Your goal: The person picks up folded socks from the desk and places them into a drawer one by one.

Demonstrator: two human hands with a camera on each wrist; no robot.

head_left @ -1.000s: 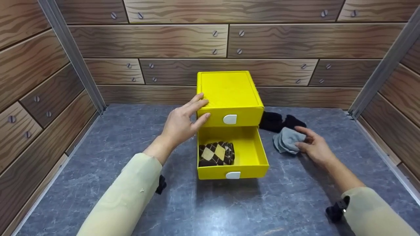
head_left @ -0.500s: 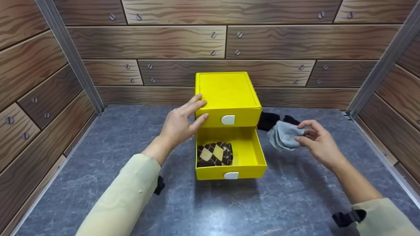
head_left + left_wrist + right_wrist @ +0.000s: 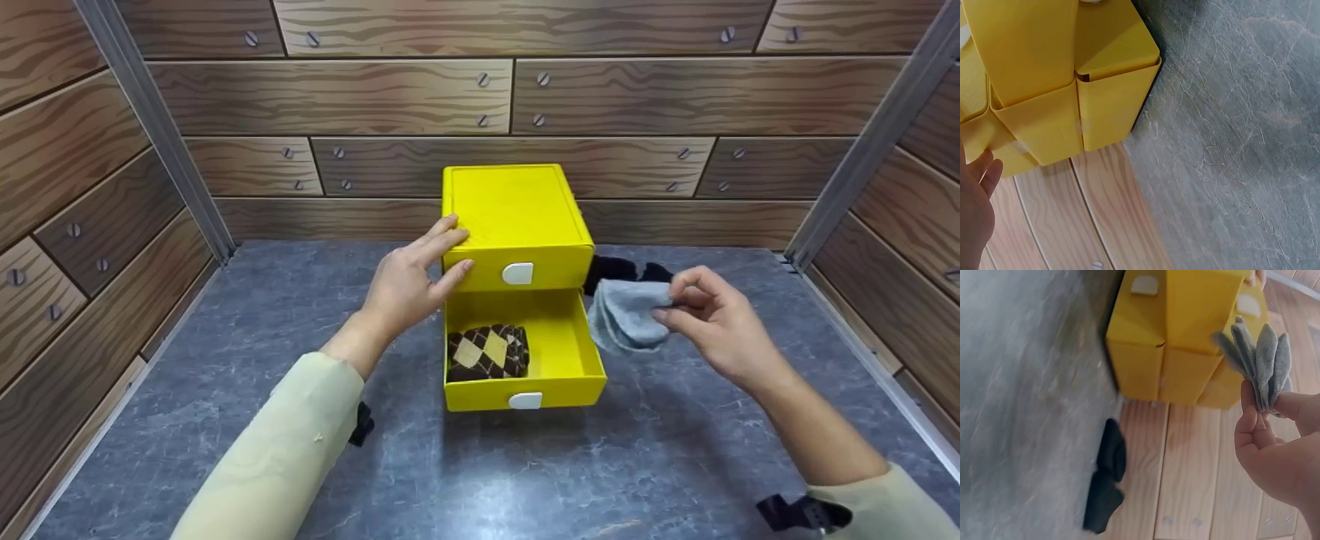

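Note:
A yellow drawer unit (image 3: 517, 206) stands mid-table, its middle drawer (image 3: 564, 352) pulled out. Inside, on the left, lies a folded brown argyle sock bundle (image 3: 487, 352). My left hand (image 3: 405, 289) rests on the unit's left side, fingers fairly straight on the top edge and thumb near the front corner. Between thumb and fingers my right hand (image 3: 720, 330) pinches folded light grey socks (image 3: 630, 315), held in the air just right of the drawer's rim. In the right wrist view the grey socks (image 3: 1266, 363) fan upward from the fingertips.
Dark socks (image 3: 611, 271) lie behind the grey ones, right of the unit; the right wrist view shows these black socks (image 3: 1107, 478) on the grey marbled tabletop (image 3: 1022, 410). Wood-patterned walls (image 3: 330, 97) enclose the back and both sides.
My right hand has lifted the grey socks off the table and carried them left toward the drawer. The left hand stays on the unit.

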